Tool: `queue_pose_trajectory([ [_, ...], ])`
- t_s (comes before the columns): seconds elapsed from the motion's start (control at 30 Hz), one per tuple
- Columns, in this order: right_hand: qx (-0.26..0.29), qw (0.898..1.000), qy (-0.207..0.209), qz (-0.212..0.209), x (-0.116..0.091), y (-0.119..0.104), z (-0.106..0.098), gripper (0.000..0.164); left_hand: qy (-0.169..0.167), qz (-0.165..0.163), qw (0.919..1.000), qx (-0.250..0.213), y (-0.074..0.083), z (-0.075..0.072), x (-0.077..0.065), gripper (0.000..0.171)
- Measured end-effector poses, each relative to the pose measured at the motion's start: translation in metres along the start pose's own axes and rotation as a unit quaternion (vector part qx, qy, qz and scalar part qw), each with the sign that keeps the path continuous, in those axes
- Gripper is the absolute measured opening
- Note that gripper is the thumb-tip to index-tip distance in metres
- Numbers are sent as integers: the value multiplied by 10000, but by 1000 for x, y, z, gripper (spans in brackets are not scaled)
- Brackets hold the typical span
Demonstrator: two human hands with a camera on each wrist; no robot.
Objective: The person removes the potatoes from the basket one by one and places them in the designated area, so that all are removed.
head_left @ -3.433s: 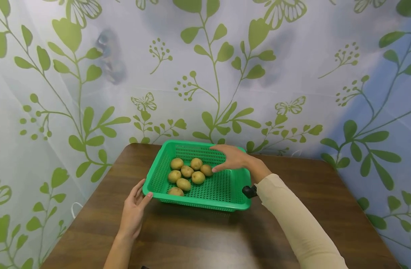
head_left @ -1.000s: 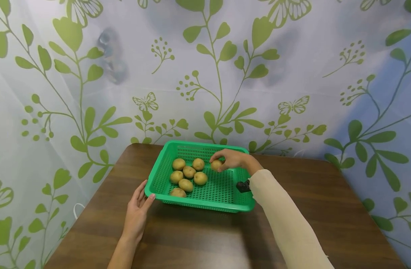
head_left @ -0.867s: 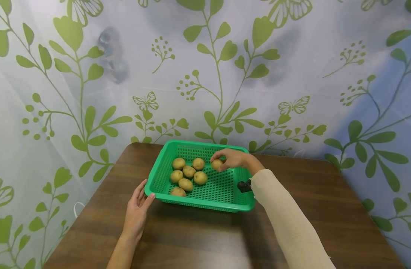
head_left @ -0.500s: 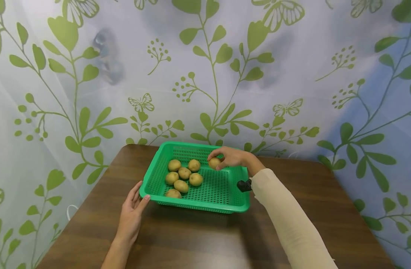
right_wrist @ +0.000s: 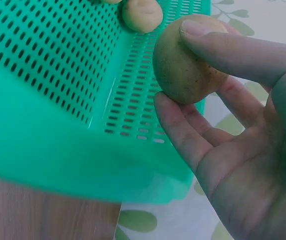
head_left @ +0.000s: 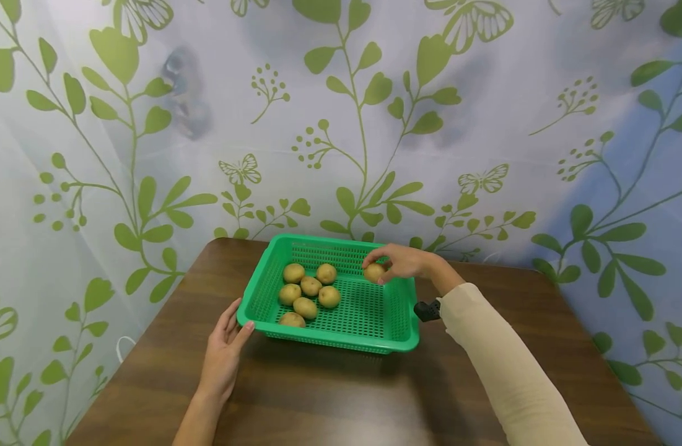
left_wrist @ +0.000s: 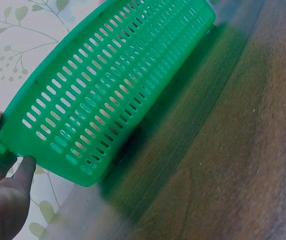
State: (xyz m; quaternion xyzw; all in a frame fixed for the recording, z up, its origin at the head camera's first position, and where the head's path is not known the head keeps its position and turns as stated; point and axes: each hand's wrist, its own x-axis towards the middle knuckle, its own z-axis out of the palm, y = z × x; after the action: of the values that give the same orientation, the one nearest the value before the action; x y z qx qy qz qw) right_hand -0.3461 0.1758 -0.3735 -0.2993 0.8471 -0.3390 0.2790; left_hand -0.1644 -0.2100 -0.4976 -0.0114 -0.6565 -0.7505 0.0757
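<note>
A green plastic basket point(head_left: 335, 344) with slotted walls stands on the table, several potatoes point(head_left: 305, 308) lying in its left half. At its near left corner my left hand point(head_left: 222, 353) grips the rim, thumb on top and fingers outside and below; the left wrist view shows the fingers at the basket's rim point(left_wrist: 38, 82). My right hand point(head_left: 404, 261) pinches one potato point(right_wrist: 185, 60) between thumb and fingers, held up over the basket's right part. In the right wrist view that potato is raised above the slotted floor.
The brown wooden table point(head_left: 318, 402) reaches to a wall covering point(head_left: 341, 124) printed with green leaves and butterflies. A black wrist camera point(head_left: 427, 311) sits at the right wrist, close to the basket's right rim. A white cord point(head_left: 123, 347) hangs by the table's left edge.
My right hand, reaching empty at first, has taken hold of the rightmost potato, lifted it and moved it right, away from the others. My left hand keeps its grip on the rim.
</note>
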Motion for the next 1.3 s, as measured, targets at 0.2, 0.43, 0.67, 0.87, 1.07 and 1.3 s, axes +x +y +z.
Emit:
queue_pose_trajectory([
  [0.2,32,9999,78,73,-13,6,-6,43,15,-30,10000,32,1,1,0,66],
  [0.43,-32,9999,115,-6,-25,8,-14,41,50,-15,10000,14,1,1,0,66],
  [0.67,5,9998,205,-41,-41,11,-20,40,27,-38,10000,-36,0,1,0,68],
  [0.87,188,9990,406,77,-60,23,-28,40,18,-56,10000,-73,-1,1,-1,67],
  [1.07,92,9982,581,101,-78,39,-34,45,19,-27,9999,-105,-1,1,-1,67],
  [1.3,103,9968,779,174,-86,61,-34,45,21,-22,10000,-60,-1,0,-1,66],
])
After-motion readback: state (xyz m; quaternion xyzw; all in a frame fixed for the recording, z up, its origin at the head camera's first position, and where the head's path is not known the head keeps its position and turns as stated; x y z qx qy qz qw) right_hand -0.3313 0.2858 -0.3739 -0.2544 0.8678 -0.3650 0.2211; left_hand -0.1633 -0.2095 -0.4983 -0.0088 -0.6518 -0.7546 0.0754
